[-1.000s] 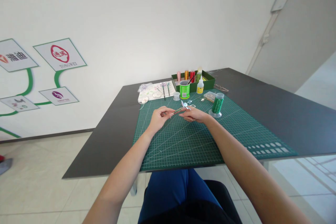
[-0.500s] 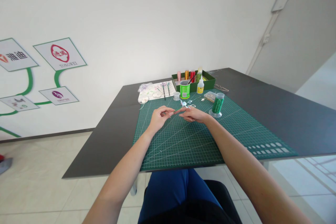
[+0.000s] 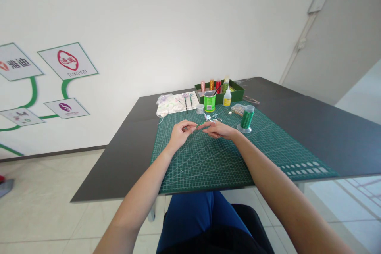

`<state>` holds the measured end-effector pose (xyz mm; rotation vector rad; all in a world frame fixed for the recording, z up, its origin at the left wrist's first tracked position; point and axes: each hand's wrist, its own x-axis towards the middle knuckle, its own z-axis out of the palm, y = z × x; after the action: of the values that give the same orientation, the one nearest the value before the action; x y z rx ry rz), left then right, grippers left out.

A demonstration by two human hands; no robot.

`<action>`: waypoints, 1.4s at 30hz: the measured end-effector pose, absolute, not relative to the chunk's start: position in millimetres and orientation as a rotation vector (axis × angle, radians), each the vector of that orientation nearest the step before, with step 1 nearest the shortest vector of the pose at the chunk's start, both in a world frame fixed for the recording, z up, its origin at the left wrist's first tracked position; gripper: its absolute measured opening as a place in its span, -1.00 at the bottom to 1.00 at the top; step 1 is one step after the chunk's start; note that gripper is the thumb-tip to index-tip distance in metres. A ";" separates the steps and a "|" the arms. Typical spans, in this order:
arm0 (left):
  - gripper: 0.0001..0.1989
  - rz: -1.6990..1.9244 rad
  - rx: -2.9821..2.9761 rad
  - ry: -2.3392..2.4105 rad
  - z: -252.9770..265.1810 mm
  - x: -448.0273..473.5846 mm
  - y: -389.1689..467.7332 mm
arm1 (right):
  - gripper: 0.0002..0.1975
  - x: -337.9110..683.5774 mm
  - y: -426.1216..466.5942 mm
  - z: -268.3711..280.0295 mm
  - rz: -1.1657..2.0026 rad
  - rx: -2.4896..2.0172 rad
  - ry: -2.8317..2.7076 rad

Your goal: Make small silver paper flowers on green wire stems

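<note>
My left hand point(image 3: 180, 133) is closed, with thumb and fingertips pinched on a thin green strand point(image 3: 201, 124), perhaps thread. My right hand point(image 3: 219, 129) faces it, index finger stretched out toward the left fingertips and the other fingers bent below. The strand runs along the top of that index finger; whether it loops round it is too small to tell. Both hands are just above the green cutting mat point(image 3: 202, 162). Small pale petal-like pieces point(image 3: 208, 117) and a white ring point(image 3: 218, 120) lie just beyond the right hand. A spool of green thread point(image 3: 247, 118) stands to its right.
Behind the hands stand a green tin point(image 3: 209, 102), a glue bottle point(image 3: 227, 98) and a dark green box point(image 3: 238, 94) with several thread spools. A white sheet point(image 3: 166, 107) with thin tools lies at back left. A clear case point(image 3: 238, 108) and tweezers point(image 3: 251, 99) are at right.
More of the green strand now shows along my right index finger, between the two hands. Both hands have barely moved.
</note>
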<state>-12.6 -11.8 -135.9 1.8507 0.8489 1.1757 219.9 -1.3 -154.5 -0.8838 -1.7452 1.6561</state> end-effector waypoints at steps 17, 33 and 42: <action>-0.84 1.200 1.818 0.863 -137.5 -13.4 -10.0 | -0.46 220.8 -2.0 -151.4 1.646 -0.939 -1.734; -0.85 1.114 1.895 0.891 -139.2 -10.9 -11.9 | -0.57 228.6 5.3 -149.6 1.477 -0.964 -1.475; -0.92 0.970 2.103 0.822 -133.8 -3.8 -25.5 | -0.71 231.8 9.9 -152.8 1.360 -1.058 -1.513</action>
<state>-3.8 -25.5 -133.8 2.1029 0.8216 0.9696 231.8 9.9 -152.8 -1.0582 -1.5134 1.3603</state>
